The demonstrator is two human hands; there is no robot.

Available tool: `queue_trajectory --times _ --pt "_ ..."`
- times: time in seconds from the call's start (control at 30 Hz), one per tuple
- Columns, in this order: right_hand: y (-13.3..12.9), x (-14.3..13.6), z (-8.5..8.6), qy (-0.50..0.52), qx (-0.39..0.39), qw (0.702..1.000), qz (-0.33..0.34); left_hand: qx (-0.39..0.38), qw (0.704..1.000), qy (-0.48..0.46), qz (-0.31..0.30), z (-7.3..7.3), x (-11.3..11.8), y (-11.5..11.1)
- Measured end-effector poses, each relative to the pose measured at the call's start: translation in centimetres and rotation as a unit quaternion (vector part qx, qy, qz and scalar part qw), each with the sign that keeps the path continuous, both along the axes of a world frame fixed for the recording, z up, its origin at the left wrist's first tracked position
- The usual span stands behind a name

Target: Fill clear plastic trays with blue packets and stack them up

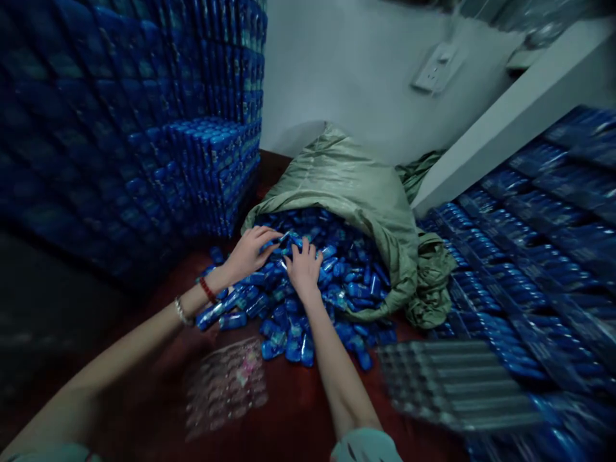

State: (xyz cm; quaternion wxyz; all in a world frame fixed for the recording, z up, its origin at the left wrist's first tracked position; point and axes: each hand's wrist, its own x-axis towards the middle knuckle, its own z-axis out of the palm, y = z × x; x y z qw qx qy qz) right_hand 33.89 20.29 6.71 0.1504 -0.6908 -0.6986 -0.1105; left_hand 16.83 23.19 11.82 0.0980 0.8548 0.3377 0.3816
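A heap of small blue bottles (289, 314) spills from the mouth of a green woven sack (346, 176) onto the dark red floor. My left hand (251, 255), with a red bead bracelet and a pale one on its wrist, is at the left of the heap. Its thumb and fingers curl around a blue bottle (270, 244). Just right of it, my right hand (304, 268) reaches over the bottles with its fingers spread, touching the top of the pile. Some bottles lie under and between the hands, and their outlines blur together.
Tall stacks of blue bottles (216, 160) stand at the left against the wall. Rows of blue packs (510, 308) fill the right side beside a slanted white beam (514, 115). A clear moulded tray (226, 388) and a grey ridged tray (457, 382) lie in front. A wall socket (433, 67) is above.
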Motion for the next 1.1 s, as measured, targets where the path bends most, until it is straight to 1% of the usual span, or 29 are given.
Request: queue_trajectory --times 0.07,0.13,0.23,0.3,0.33,0.37,0.43,0.47,0.53,0.63,0.7,0.73,0.83,0.9,0.97,1.03,1.1 --pt "-1.3 -1.1 -1.4 0.017 -0.019 0.999 0.020 -0.077 0.996 -0.019 0.031 -2.9 -3.9 -4.5" --pt "-2.6 -2.1 -2.6 0.023 -0.037 0.998 0.051 -0.145 0.986 -0.040 0.068 -5.8 -7.2 -9.3" --pt "-4.1 -3.5 -3.9 0.021 -0.050 0.993 0.105 -0.209 0.970 -0.043 0.112 -9.5 -10.9 -15.8" --pt "-5.0 -4.3 -4.4 0.026 -0.056 0.989 0.137 -0.217 0.963 -0.032 0.156 -11.2 -12.7 -18.7" --pt "-5.3 -4.7 -4.7 0.030 -0.059 0.986 0.150 -0.212 0.959 -0.032 0.188 -11.8 -13.5 -19.6" --pt "-5.7 -5.0 -4.9 0.034 -0.062 0.985 0.159 -0.202 0.953 -0.034 0.224 -12.3 -14.2 -20.0" --pt "-6.6 -5.4 -5.2 0.042 -0.061 0.984 0.164 -0.175 0.938 -0.042 0.296 -13.0 -15.6 -19.7" --pt "-7.2 -5.5 -5.2 0.047 -0.057 0.984 0.160 -0.163 0.931 -0.045 0.324 -13.3 -16.2 -19.1" --pt "-8.5 -5.7 -5.3 0.060 -0.042 0.987 0.146 -0.153 0.923 -0.045 0.350 -13.8 -17.0 -17.4" --pt "-11.1 -5.9 -5.4 0.102 -0.007 0.987 0.122 -0.175 0.927 -0.019 0.331 -14.6 -17.1 -15.1" --pt "-13.1 -6.2 -5.6 0.149 0.001 0.982 0.115 -0.197 0.931 0.011 0.308 -15.2 -16.8 -14.4" --pt "-14.2 -6.3 -5.8 0.174 -0.004 0.978 0.114 -0.205 0.932 0.021 0.300 -15.4 -16.6 -14.3" --pt "-17.7 -6.7 -6.6 0.249 -0.042 0.960 0.117 -0.209 0.937 0.007 0.281 -15.8 -16.6 -15.4" --pt "-19.8 -6.9 -7.1 0.284 -0.062 0.948 0.128 -0.209 0.940 -0.035 0.266 -15.8 -17.0 -16.7" --pt "-21.5 -7.1 -7.4 0.296 -0.080 0.940 0.148 -0.217 0.938 -0.075 0.260 -15.8 -17.5 -17.9" --pt "-22.3 -7.3 -7.4 0.297 -0.105 0.933 0.176 -0.232 0.930 -0.096 0.269 -15.7 -17.9 -18.5" --pt "-21.6 -7.6 -7.0 0.299 -0.124 0.928 0.184 -0.243 0.923 -0.102 0.280 -15.8 -18.1 -18.5"
